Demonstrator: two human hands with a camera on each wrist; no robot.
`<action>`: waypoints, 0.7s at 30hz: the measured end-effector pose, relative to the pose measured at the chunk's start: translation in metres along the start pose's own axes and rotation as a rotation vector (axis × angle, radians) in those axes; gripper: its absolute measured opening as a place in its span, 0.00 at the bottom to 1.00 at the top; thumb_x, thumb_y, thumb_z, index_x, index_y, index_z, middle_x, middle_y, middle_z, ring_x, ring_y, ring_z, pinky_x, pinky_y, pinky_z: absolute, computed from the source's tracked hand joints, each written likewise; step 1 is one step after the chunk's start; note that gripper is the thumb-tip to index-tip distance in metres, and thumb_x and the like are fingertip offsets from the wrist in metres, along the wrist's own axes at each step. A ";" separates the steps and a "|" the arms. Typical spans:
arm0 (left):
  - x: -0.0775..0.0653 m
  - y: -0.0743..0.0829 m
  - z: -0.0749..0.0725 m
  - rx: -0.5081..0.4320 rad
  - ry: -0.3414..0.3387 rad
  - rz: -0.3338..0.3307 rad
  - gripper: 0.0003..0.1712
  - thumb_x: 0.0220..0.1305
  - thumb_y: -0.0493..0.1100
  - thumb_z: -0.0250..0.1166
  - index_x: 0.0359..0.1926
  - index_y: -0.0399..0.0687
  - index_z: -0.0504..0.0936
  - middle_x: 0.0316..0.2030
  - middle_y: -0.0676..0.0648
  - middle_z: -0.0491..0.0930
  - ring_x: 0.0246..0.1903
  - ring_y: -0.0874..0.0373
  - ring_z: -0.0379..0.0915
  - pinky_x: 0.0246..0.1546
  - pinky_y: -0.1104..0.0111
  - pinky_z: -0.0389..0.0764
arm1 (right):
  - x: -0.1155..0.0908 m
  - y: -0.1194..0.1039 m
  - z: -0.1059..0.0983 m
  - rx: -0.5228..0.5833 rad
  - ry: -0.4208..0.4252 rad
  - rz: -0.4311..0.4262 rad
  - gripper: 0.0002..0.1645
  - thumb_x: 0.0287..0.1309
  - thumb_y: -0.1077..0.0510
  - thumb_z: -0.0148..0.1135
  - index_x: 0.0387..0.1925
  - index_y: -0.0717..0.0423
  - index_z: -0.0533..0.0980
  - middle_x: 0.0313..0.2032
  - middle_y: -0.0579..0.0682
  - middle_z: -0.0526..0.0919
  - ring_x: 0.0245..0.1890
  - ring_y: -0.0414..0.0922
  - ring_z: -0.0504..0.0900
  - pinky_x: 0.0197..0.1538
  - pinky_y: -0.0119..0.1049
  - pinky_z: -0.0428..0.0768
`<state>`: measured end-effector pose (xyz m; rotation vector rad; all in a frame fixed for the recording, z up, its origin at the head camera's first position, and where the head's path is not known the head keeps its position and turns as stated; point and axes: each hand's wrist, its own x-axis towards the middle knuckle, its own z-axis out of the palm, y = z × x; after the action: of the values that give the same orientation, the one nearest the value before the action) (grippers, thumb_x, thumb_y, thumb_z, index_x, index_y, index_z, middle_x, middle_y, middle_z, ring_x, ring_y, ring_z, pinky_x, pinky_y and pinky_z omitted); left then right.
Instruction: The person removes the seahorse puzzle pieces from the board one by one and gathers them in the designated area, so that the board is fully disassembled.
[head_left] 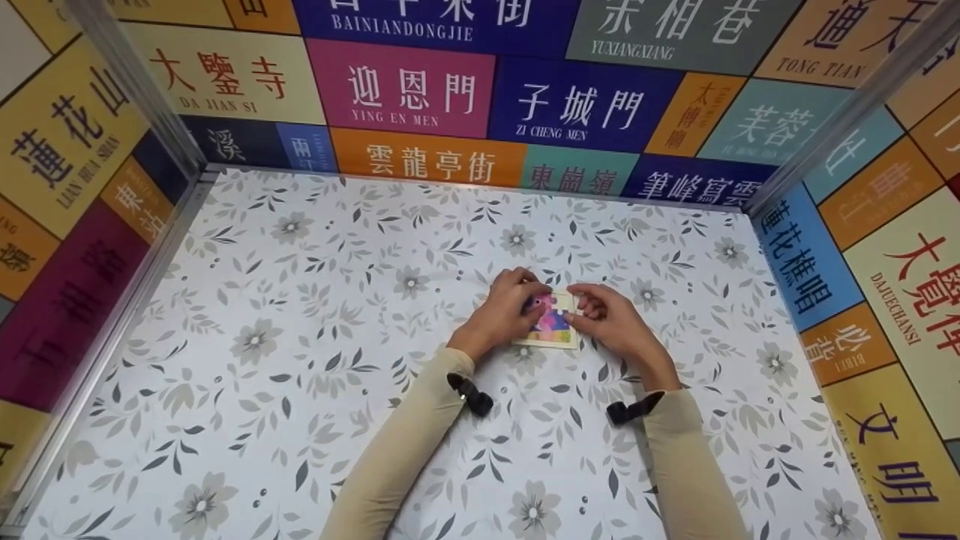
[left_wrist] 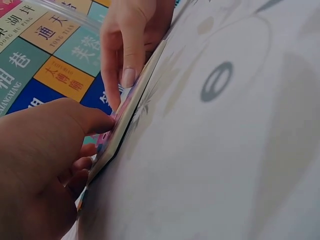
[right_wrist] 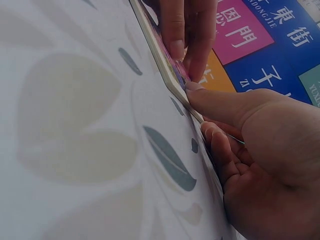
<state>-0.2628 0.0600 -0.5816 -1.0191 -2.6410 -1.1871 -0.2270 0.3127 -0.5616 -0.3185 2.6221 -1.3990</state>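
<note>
Tan sleeves (head_left: 397, 450): both reach in from the bottom of my head feed, cut off above the forearms.
Left hand (head_left: 504, 313): fingers bent, thumb on the picture, holding the board's left side; its underside fingertips hide from me.
Right hand (head_left: 616, 322): curled, thumb and fingers pinching the right edge; a two-sided hold, I'd judge, to steady it.
Jigsaw board (head_left: 553, 324): low over the cloth between the hands, pale-framed, pink and blue; I can't make out its covered left part or any loose piece.
Floral tablecloth (head_left: 300, 427): spread underneath, presumably as plain backing.
Street-name panels (head_left: 585, 105): standing behind, tops cropped.
</note>
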 end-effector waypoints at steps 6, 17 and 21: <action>-0.002 -0.006 0.005 0.009 0.049 0.027 0.18 0.76 0.47 0.67 0.62 0.49 0.88 0.57 0.45 0.82 0.57 0.46 0.74 0.65 0.52 0.74 | 0.000 -0.004 0.001 -0.008 0.009 -0.008 0.34 0.68 0.59 0.75 0.72 0.60 0.76 0.50 0.66 0.80 0.41 0.49 0.77 0.44 0.23 0.74; -0.006 0.011 -0.005 0.026 0.007 -0.006 0.19 0.77 0.43 0.66 0.64 0.45 0.87 0.57 0.41 0.79 0.59 0.44 0.72 0.66 0.50 0.73 | -0.005 -0.018 0.001 -0.005 0.008 0.004 0.33 0.67 0.64 0.74 0.71 0.65 0.75 0.49 0.70 0.80 0.42 0.52 0.77 0.43 0.23 0.74; -0.006 0.008 -0.003 0.038 0.024 0.011 0.18 0.77 0.43 0.66 0.63 0.46 0.87 0.56 0.43 0.79 0.58 0.45 0.72 0.66 0.52 0.73 | -0.002 -0.006 0.002 -0.012 0.015 -0.003 0.34 0.67 0.59 0.76 0.72 0.60 0.76 0.50 0.66 0.81 0.42 0.50 0.78 0.43 0.23 0.75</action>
<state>-0.2544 0.0585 -0.5765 -1.0060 -2.6258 -1.1357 -0.2239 0.3090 -0.5577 -0.3143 2.6439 -1.3930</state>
